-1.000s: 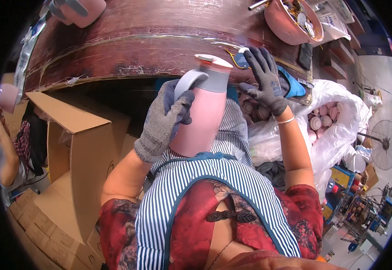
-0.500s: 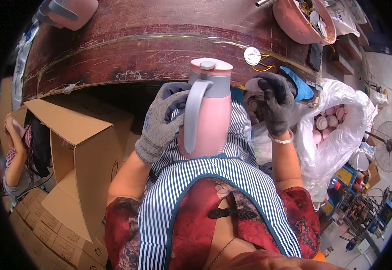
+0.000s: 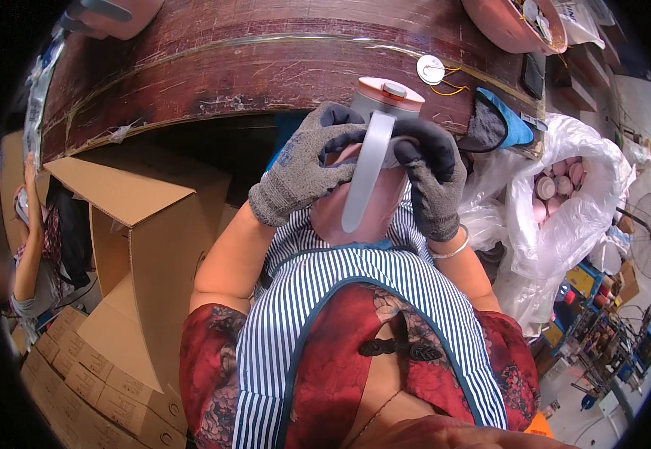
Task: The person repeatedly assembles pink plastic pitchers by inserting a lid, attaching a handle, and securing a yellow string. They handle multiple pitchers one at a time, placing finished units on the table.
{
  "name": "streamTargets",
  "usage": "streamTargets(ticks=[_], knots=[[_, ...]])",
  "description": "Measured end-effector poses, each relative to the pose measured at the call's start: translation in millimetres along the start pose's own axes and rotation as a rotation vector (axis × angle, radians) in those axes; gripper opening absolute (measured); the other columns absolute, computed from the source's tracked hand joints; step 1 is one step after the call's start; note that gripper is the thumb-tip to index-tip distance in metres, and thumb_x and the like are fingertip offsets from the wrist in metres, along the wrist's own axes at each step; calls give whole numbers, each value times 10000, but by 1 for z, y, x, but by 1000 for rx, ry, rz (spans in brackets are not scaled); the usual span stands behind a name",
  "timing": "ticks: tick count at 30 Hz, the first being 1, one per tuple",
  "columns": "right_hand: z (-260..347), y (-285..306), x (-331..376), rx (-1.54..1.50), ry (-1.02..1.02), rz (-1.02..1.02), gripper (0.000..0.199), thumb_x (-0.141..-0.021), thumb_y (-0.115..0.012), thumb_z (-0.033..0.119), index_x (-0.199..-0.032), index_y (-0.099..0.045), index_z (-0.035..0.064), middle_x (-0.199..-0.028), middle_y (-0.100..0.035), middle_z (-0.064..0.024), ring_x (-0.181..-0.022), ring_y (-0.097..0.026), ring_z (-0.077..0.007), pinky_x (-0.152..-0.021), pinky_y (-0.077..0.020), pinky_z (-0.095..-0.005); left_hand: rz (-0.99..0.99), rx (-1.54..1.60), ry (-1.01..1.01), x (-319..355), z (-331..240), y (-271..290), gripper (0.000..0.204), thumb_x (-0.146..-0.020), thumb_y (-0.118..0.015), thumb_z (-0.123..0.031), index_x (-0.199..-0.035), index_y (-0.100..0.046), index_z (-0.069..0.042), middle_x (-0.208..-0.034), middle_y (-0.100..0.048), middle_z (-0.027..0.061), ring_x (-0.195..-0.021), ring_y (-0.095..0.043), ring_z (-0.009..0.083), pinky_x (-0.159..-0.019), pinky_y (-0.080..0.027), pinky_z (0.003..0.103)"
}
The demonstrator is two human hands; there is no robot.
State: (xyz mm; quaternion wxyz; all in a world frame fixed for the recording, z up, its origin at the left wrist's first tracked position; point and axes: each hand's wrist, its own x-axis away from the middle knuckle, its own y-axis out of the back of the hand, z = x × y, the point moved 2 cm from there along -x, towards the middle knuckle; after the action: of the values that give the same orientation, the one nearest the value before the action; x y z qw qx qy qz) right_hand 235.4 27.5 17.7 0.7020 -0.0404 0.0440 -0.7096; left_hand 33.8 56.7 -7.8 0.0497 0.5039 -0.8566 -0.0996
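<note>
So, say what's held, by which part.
Left hand holds the pink jug by its upper body, beside the handle; whether the right hand does is unclear.

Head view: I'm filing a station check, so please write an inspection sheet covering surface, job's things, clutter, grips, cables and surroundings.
Surface: dark red-brown table, scuffed.
Job's things: gray-handled pink pitcher, held between table and striped apron.
Clutter: on the table, yellow-stringed white disc, blue-and-gray fabric piece, dark flat object, pink basin of small parts, another pink vessel.
Grips: both gloved; left grip holds the pitcher's left side; right grip is at its right side, exact hold unclear.
Cables: none certain; distant equipment too small to tell.
Surroundings: open carton, stacked boxes and co-worker's arm left; plastic bag of pink parts, fan right.
</note>
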Motion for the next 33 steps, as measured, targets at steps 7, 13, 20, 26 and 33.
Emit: streamTargets(ticks=[7, 13, 20, 26, 33], knots=[[-19, 6, 6, 24, 16, -186, 599, -859, -720, -5, -1401, -464, -6, -1401, -529, -129, -1184, -569, -173, -1020, -470, -295, -76, -11, -41, 2, -2, -7, 528, -756, -807, -216, -1235, -642, -65, -1205, -554, 136, -1113, -574, 301, -962, -490, 411], [-20, -1, 11, -21, 53, -136, 619, -857, -718, -11, -1414, -447, -6, -1386, -538, -132, -1228, -557, -197, -1047, -455, -314, -279, -421, -168, -4, -7, -21, 381, -758, -771, -128, -1110, -659, -35, -1128, -580, 107, -1030, -611, 237, -865, -508, 336], [-9, 21, 22, -57, -104, 49, 662, -880, -692, -18, -1471, -396, 1, -1450, -492, -137, -1238, -562, -214, -1043, -484, -341, -278, -300, -75, 5, -20, -15, 240, -782, -697, -62, -1021, -679, -41, -1036, -638, 125, -919, -647, 287, -811, -537, 339], [16, 51, 8, -123, -261, 131, 661, -870, -689, -32, -1464, -397, -16, -1424, -509, -118, -1191, -569, -191, -1036, -467, -331, -171, 806, 369, 15, -15, 7, 241, -959, -557, -90, -1167, -588, 27, -1158, -643, 140, -1102, -634, 254, -1019, -487, 407], [44, 33, -24, 102, 189, 61, 591, -874, -623, -84, -1432, -444, -6, -1369, -575, -136, -1080, -646, -191, -927, -532, -303, -109, 1208, 109, -3, 0, 7, 303, -1052, -454, -241, -1262, -530, -36, -1166, -647, 148, -1136, -624, 315, -1035, -461, 491]])
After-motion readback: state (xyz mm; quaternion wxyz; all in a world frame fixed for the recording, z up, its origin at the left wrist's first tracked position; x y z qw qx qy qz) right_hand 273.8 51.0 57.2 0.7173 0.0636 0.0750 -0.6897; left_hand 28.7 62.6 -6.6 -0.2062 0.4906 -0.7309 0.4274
